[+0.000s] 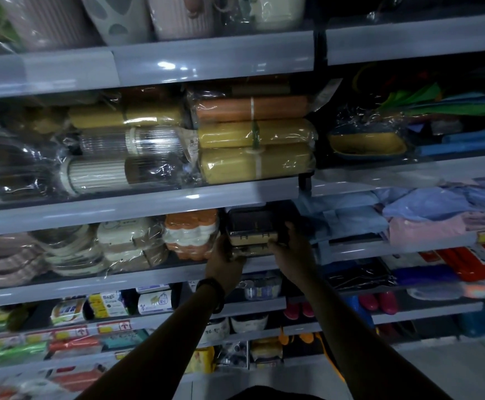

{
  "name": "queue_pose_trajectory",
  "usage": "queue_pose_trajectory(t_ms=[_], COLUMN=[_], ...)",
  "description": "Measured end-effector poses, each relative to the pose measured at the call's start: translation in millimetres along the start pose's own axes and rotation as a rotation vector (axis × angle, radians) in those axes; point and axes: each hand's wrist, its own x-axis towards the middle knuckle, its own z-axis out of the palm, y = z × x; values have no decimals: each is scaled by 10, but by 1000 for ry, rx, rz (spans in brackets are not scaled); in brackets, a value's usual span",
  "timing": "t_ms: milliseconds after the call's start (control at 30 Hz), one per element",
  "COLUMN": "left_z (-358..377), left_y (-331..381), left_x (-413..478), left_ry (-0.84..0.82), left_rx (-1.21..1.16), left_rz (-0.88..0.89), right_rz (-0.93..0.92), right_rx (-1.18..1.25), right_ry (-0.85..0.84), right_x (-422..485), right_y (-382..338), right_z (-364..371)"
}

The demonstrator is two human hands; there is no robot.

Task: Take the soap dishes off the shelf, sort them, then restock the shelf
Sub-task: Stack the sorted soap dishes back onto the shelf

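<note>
A stack of rectangular soap dishes (251, 229), dark on top and tan below, sits at the right end of the middle shelf (148, 280). My left hand (226, 259) grips the stack's left side and my right hand (291, 243) grips its right side. To their left stand wrapped orange and white soap dishes (190, 233) and cream ones (125, 241). Beige and white round dishes (68, 249) in plastic lie further left. A dark band is on my left wrist.
The shelf above holds wrapped yellow and orange boxes (255, 140) and ribbed cylinders (105, 157). A yellow and blue dish (366, 144) lies on the right bay, with folded cloths (426, 215) below. Lower shelves carry bag rolls (108, 304) and small goods. Baskets fill the top shelf.
</note>
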Motion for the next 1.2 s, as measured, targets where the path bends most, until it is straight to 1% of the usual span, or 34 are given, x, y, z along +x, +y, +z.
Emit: queue_pose_trajectory(t_ms=[67,100,133,167,233,300,367,400,467,600,700,800,900,1000,1200], left_z=[-72,-121,-182,-260,-444,-643,-810,-874,-950,-1013,-1069,-1083,-1070,-1047,-1078], left_y=[-100,-149,-193,-244,-379,-490,-509,-481,-410,-380,-423,-400,-380,-457,-448], left_x=[-65,-111,-174,-231,-297,-281,-250,-238,-208,-126,-56,-30,-8,48,84], left_ry=[75,117,157,205,294,342,328,298,213,77,37,58,85,56,-16], left_rx=[5,-24,-54,-74,-49,-73,-136,-172,-247,-342,-370,-345,-285,-299,-344], left_rz=[-20,-77,-137,-198,-251,-276,-252,-223,-211,-317,-382,-369,-340,-352,-382], right_rz=[-94,-153,-198,-245,-275,-184,-42,-4,47,104,144,185,207,222,230], right_rx=[-86,-120,-145,-151,-95,4,60,66,52,54,110,119,146,139,153], right_ry=[218,274,279,256,160,19,-141,-193,-240,-225,-202,-182,-183,-180,-178], right_x=[-103,-152,-217,-283,-411,-511,-547,-553,-551,-540,-532,-492,-342,-421,-408], right_y=[1,22,39,35,-19,-124,-223,-270,-327,-466,-526,-526,-357,-561,-586], right_z=[141,254,377,502,728,908,1067,1132,1240,1324,1380,1458,1553,1449,1437])
